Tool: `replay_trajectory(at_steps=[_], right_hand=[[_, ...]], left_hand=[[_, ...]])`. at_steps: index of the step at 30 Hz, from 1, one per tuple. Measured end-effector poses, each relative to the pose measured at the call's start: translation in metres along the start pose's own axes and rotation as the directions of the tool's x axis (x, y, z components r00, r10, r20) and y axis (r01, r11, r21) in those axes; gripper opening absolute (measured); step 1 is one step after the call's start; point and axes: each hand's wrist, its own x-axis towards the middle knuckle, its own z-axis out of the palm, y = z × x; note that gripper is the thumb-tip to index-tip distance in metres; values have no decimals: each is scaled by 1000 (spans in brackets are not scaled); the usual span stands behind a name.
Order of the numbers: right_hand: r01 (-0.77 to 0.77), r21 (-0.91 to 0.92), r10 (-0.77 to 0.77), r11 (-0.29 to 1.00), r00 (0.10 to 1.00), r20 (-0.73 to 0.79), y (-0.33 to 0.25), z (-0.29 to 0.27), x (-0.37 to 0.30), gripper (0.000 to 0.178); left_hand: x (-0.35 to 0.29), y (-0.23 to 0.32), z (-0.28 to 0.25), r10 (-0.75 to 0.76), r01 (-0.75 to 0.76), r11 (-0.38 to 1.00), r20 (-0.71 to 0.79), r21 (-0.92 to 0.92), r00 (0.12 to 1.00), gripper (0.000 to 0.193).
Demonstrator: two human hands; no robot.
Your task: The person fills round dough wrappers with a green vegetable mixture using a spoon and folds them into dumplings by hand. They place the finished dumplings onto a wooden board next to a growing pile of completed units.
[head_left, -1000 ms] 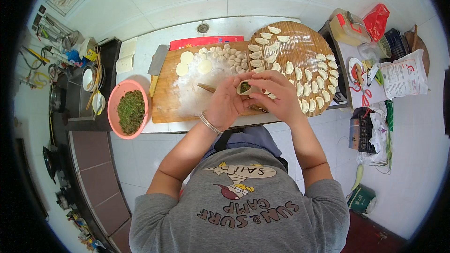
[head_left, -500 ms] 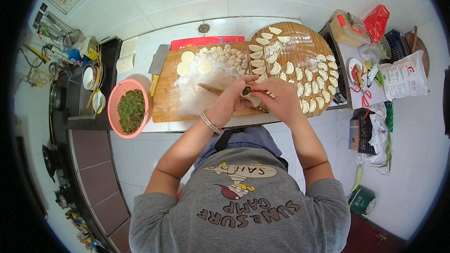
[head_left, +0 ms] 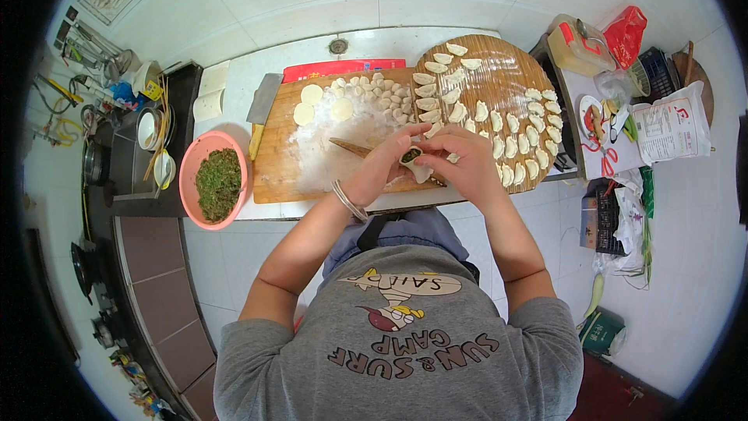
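A half-folded dumpling (head_left: 421, 171) with green filling showing in its open mouth is held between my two hands, above the near edge of the cutting board (head_left: 274, 179). My left hand (head_left: 383, 165) cups it from the left, fingers closed about the wrapper. My right hand (head_left: 467, 162) pinches the wrapper's right edge. Beneath my left hand a wooden rolling pin (head_left: 348, 146) lies on the floured board, partly hidden. Flat round wrappers (head_left: 303, 114) and several small dough pieces (head_left: 380, 93) rest farther back. At the right, finished dumplings (head_left: 511, 146) stand in rows on a round wooden board (head_left: 514, 62).
A pink bowl (head_left: 187, 181) of chopped green filling (head_left: 218, 183) stands left of the board. A cleaver (head_left: 266, 100) lies along the board's left edge. On the right side table are red scissors (head_left: 604, 157) and a white sack (head_left: 672, 129).
The dumpling has tipped so that its open mouth and more of its pale side show. My right fingers have shifted slightly along the wrapper's edge.
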Motion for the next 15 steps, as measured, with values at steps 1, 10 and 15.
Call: replay_trajectory(at_steps=[1,10,15], right_hand=[[24,-44,-23,999,999,21,1,-1,0,14],[171,-131,-189,976,972,-139,15,7,-3,9],[156,-112,-171,981,975,-140,9,8,-3,13]], left_hand=[[0,2,1,-9,10,1000,-6,13,1000,66],[-4,-9,7,59,-19,901,81,-434,995,70],[-5,-6,15,34,-46,946,-43,-321,998,66]])
